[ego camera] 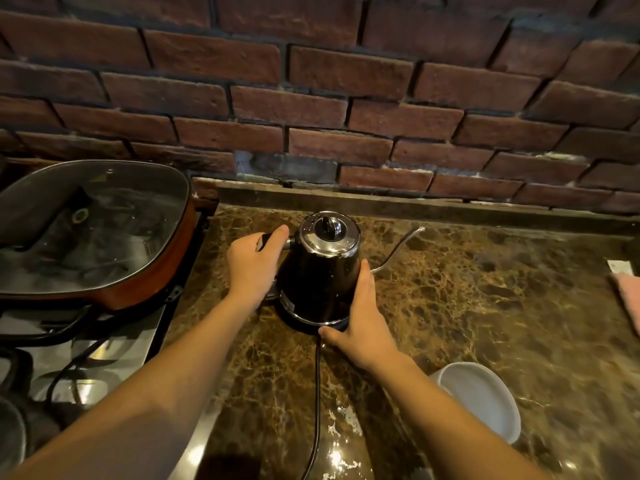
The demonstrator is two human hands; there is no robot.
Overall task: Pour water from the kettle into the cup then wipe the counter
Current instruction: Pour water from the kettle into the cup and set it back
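Gripping the kettle (320, 271) on its base; nothing poured or wiped, by the look of it.

Head view: left hand (254, 261) has fingers wrapped round the handle; right hand (360, 323) lies flat, fingers together, against the glossy black body with its chrome lid and thin gooseneck spout. White cup (481, 407) sits nearer on the veined brown marble desk (485, 306); pink cloth (628, 299) at the right edge.

A single head-worn wide-angle view looks forward and down, close over a brown marbled stone counter (485, 306). A red brick wall (311, 98) fills the upper frame; both forearms enter from the bottom edge.
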